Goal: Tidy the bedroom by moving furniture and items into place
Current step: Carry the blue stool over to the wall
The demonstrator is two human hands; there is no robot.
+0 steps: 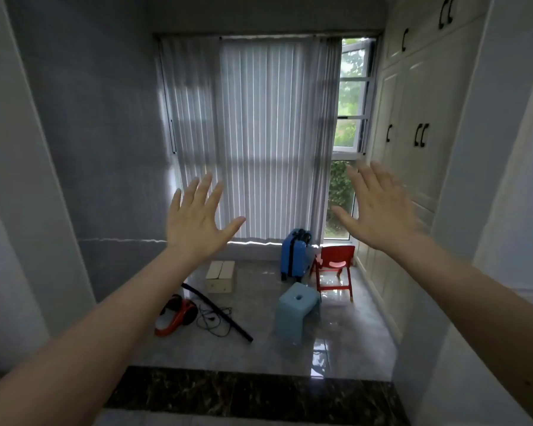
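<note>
Red chair [334, 267] lies below both raised hands.

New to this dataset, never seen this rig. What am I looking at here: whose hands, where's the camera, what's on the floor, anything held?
There is no robot: a person wears one wide-angle camera on the head, looking forward and down, so this single picture is their own view. The left hand and right hand are raised with fingers spread; neither has a grip on anything. On the tiled floor ahead stand a light blue stool, a red chair, a blue suitcase and a pale wooden box. An orange and black vacuum cleaner lies there with a black tube and loose cord. Behind are vertical blinds over a window, with white wardrobe doors on the right.
</note>
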